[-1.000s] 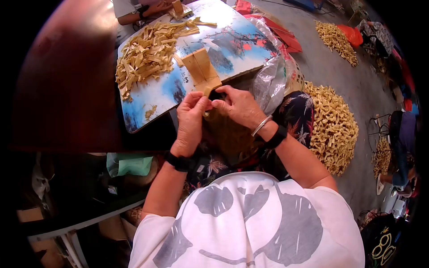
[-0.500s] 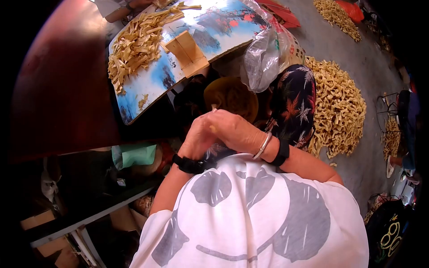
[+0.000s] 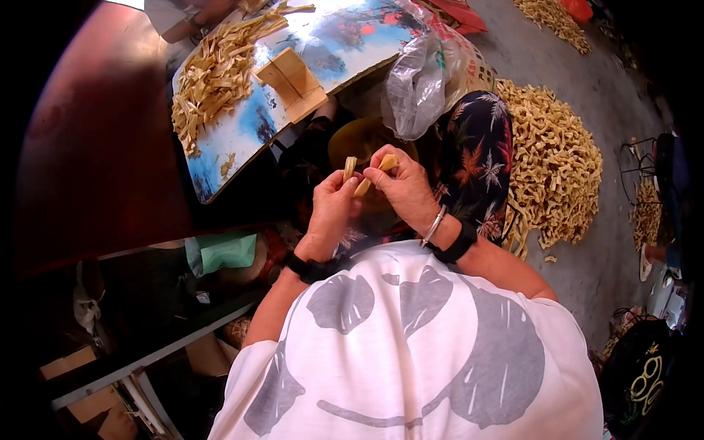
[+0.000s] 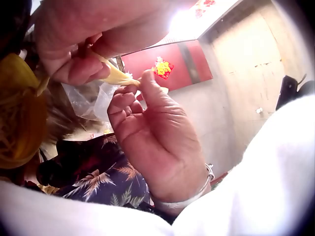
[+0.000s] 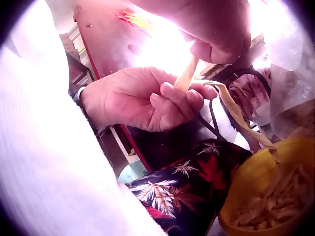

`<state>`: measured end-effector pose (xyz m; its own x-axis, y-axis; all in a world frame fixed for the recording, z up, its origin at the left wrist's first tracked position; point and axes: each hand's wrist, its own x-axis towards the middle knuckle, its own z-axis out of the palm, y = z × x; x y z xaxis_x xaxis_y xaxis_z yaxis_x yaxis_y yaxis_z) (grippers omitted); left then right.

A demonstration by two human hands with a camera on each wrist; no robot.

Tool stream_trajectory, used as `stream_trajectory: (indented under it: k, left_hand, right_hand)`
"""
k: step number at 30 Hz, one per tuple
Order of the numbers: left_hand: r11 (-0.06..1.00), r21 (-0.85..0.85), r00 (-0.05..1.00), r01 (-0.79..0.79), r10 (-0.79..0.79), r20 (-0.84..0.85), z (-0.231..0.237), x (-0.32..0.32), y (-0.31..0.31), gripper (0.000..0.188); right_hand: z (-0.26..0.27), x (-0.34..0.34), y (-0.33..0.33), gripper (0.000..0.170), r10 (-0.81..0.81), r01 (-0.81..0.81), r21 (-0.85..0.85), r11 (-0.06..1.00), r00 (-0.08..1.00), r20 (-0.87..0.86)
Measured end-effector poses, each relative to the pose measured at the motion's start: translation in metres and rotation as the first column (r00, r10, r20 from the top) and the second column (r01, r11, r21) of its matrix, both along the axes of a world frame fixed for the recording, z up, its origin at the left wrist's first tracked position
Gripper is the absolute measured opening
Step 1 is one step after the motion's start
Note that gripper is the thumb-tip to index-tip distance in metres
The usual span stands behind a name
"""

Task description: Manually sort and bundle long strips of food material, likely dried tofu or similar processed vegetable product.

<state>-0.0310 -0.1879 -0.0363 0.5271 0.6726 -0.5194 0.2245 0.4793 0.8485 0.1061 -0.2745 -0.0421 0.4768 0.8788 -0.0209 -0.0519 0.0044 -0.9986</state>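
Both hands are close together above the lap in the head view. The left hand [image 3: 331, 213] pinches a pale yellow strip [image 3: 350, 167] that stands up past its fingertips. Between thumb and fingers the right hand [image 3: 408, 192] holds a yellow piece [image 3: 389, 162], and a section of strip spans the two hands. In the right wrist view the strip [image 5: 236, 114] trails from the left hand [image 5: 142, 98] down toward a yellow bowl [image 5: 229, 206] with pale pieces inside. The left wrist view shows the right hand [image 4: 160, 142] gripping one end of the strip [image 4: 115, 74].
A painted board [image 3: 220, 158] bears a heap of flat strips [image 3: 220, 70] and a wooden block stand [image 3: 293, 82]. Right of the patterned knee [image 3: 480, 161] lies a large pile of knotted pieces [image 3: 554, 165] on the floor. A clear plastic bag [image 3: 416, 92] hangs beside the board.
The hands were at the wooden stand, came back together near the shirt, and are now slightly apart and farther forward, with the yellow strip showing between them. The head view has shifted.
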Motion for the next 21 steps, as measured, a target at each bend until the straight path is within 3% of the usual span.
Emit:
stream_trajectory:
  k: [1,4,7,8,9,10,11,13,14,17,21]
  left_hand:
    - [1.000,0.016,1.000,-0.014,0.014,-0.022,0.000,0.002,-0.004,0.015]
    - [0.998,-0.044,0.999,-0.036,0.036,0.003,-0.005,-0.001,-0.002,0.016]
    - [0.988,-0.151,0.997,-0.028,0.038,0.064,0.001,-0.005,0.003,0.014]
    - [0.983,-0.185,0.996,-0.018,0.035,0.085,0.004,-0.005,0.004,0.013]
    - [0.988,0.102,0.993,0.116,-0.115,-0.016,0.001,-0.005,0.005,0.013]
    - [0.892,0.363,0.962,0.268,-0.225,-0.155,-0.004,-0.007,0.005,0.012]
    - [0.707,0.569,0.906,0.420,-0.284,-0.315,-0.007,-0.009,0.006,0.013]
    - [0.311,0.816,0.872,0.487,-0.214,-0.439,0.015,-0.009,0.004,0.019]
    - [0.078,0.862,0.860,0.501,-0.157,-0.486,0.027,-0.008,0.003,0.022]
    - [-0.066,0.868,0.868,0.493,-0.032,-0.495,0.047,-0.004,-0.003,0.035]
    - [-0.092,0.895,0.899,0.437,0.015,-0.438,0.039,-0.003,-0.004,0.034]
  right_hand:
    - [0.001,-0.001,0.001,0.006,-0.060,0.060,-0.002,0.998,0.997,0.053]
    - [0.003,-0.004,0.003,0.006,-0.103,0.117,0.087,0.989,0.983,-0.153]
    - [0.010,0.003,-0.003,0.008,0.206,-0.191,0.082,0.978,0.945,-0.254]
    - [0.014,0.004,-0.003,0.009,0.156,-0.147,0.099,0.984,0.983,-0.099]
    - [0.017,0.005,-0.003,0.010,0.098,-0.104,0.123,0.987,0.994,0.057]
    - [0.020,0.004,-0.003,0.012,0.035,-0.068,0.152,0.986,0.977,0.210]
    - [0.022,0.004,-0.002,0.013,-0.033,-0.036,0.186,0.982,0.935,0.354]
    - [0.010,0.002,0.004,0.013,-0.091,0.029,0.163,0.986,0.919,0.383]
    - [0.005,0.001,0.007,0.013,-0.119,0.062,0.153,0.986,0.910,0.398]
    - [0.018,0.001,0.009,0.013,0.004,-0.001,-0.157,0.988,1.000,0.021]
    - [0.010,-0.001,0.013,0.020,0.068,-0.080,-0.157,0.984,0.994,-0.080]
